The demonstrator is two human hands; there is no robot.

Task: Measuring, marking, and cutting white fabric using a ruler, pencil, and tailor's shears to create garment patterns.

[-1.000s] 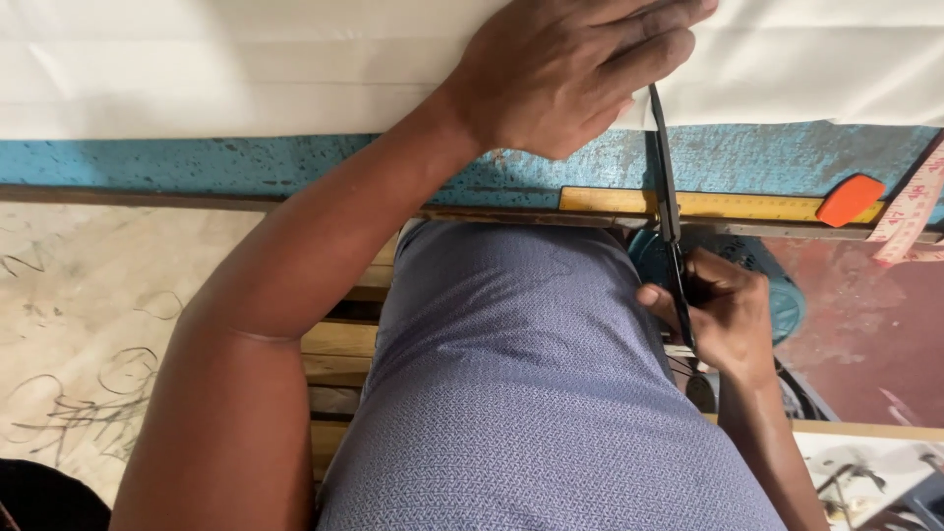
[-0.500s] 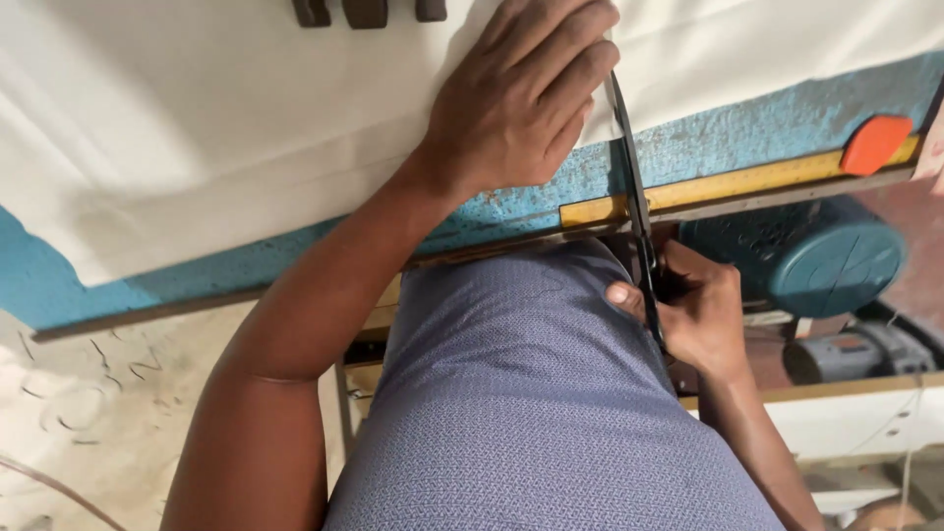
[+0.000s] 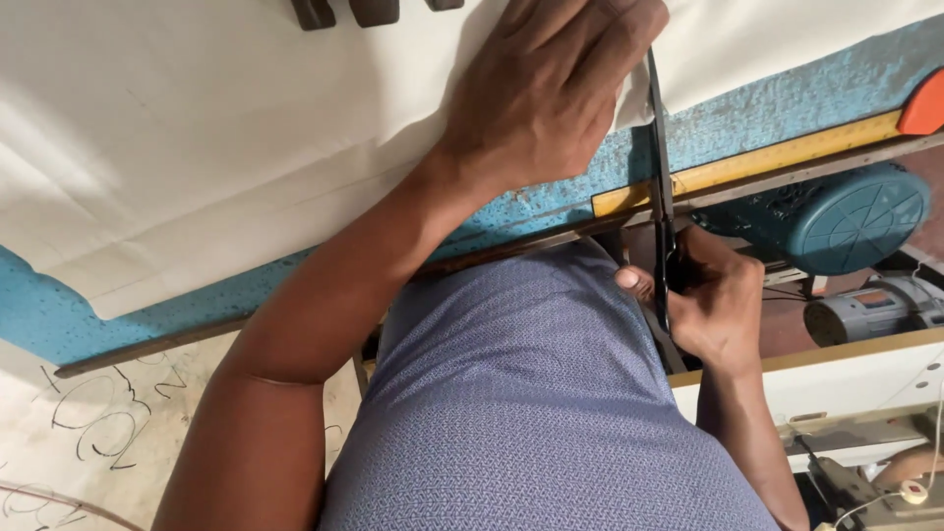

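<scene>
— Head view, so what do we have at the centre?

— We see long dark scissors (image 3: 661,177) running from the table edge up into a sheet of white fabric (image 3: 197,167). Their blades lie at the fabric's lower edge, just beside our left hand (image 3: 551,93); whether the blades are parted we cannot tell.

— And who holds them?

— Our right hand (image 3: 713,305) is closed around the scissor handles, below the table edge and close against our blue patterned shirt (image 3: 511,413). The thumb points toward the shirt.

— What about the left hand?

— It lies flat, palm down, fingers spread slightly, pressing the white fabric onto the table right next to the blades. It grips nothing.

— What is under the fabric?

— We see a blue padded table top (image 3: 787,98), worn and speckled, with a yellow ruler (image 3: 787,157) lying along its near edge and an orange piece (image 3: 926,103) at the ruler's far right end.

— Anything further out?

— Below the table on the right we see a round teal motor cover (image 3: 851,216) and a grey motor (image 3: 870,310) beside it. Dark blocks (image 3: 374,12) sit on the fabric at the top. On the left lies pale floor covering with dark scribbles (image 3: 88,413).
</scene>
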